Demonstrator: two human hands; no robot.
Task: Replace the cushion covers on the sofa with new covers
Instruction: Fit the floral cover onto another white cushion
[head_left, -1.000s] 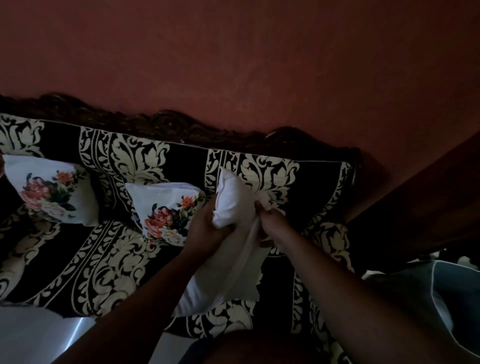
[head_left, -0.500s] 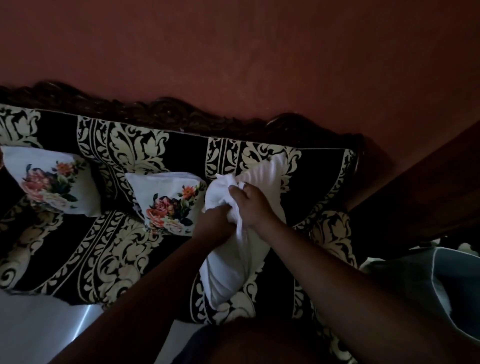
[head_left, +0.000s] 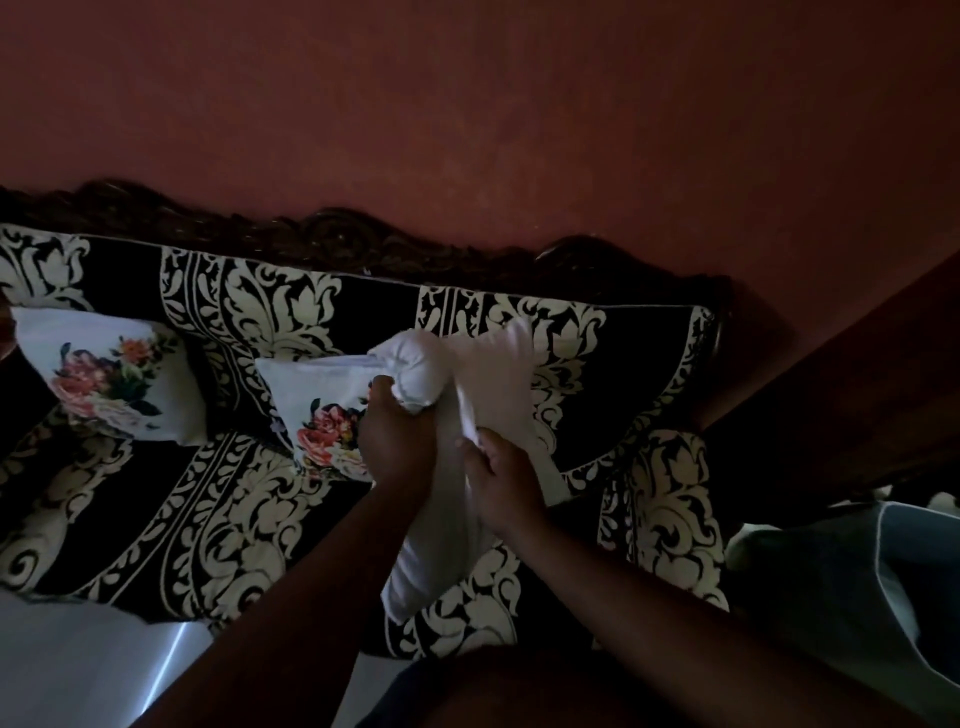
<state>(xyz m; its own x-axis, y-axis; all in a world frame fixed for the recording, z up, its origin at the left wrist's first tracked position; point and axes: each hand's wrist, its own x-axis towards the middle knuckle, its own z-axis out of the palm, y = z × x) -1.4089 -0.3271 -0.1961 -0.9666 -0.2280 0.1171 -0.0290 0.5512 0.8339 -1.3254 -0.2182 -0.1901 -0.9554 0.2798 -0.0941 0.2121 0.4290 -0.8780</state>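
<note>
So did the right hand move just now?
Yes. The right hand slid down the white cushion, away from the sofa back and toward the person.

A bunched white cushion (head_left: 415, 382) and loose white cover (head_left: 498, 384) above the patterned sofa (head_left: 249, 499).

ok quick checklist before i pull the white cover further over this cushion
1. Left hand grips the bunched cushion end: ok.
2. Right hand pinches the white cover edge: ok.
3. Cushion fully inside the cover: cannot tell; the folds hide it.
4. Cover's opening or zip visible: cannot tell.
5. Two floral cushions sit apart from the work on the sofa: ok.
</note>
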